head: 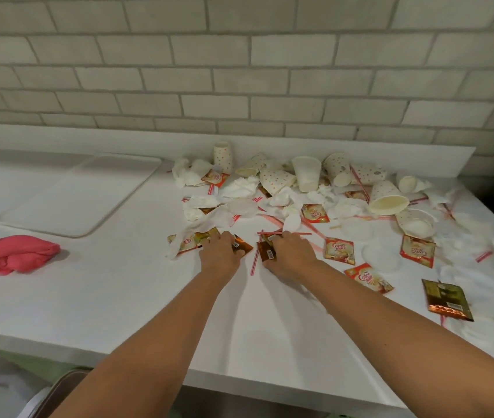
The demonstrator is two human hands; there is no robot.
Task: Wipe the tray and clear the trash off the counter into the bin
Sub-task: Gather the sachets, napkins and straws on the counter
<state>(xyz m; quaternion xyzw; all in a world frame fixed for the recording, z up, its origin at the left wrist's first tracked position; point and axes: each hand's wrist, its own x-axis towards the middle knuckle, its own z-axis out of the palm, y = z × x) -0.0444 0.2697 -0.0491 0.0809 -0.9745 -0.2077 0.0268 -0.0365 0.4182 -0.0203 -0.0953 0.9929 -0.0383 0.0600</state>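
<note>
— Where are your arms right now?

— Both of yours reach straight forward over the white tabletop [119, 297], forearms bare, palms turned down, the hands close together near the front edge of the litter.

— And your left hand?

— Your left hand [220, 251] lies flat-curled on a brown foil sachet [241, 245], fingers bent over it and touching the gold packets just to its left. You press on it; whether you have truly gripped it, I cannot tell.

— The right one?

— Your right hand [289, 251] sits the same way, fingers curled down over another brown sachet [267, 251] whose barcode end sticks out by your thumb. A red-striped straw [254, 260] lies between your two hands.

— Where is the trash?

— Spread beyond and to the right of your hands: dotted paper cups [386, 197] tipped over, crumpled napkins [236, 188], red creamer packets [339, 251], a larger brown packet [446, 300] near the right edge.

— The tray?

— The white tray [74, 197] lies flat at the left rear, well apart from your hands, with a bunched pink cloth [16, 254] in front of it.
</note>
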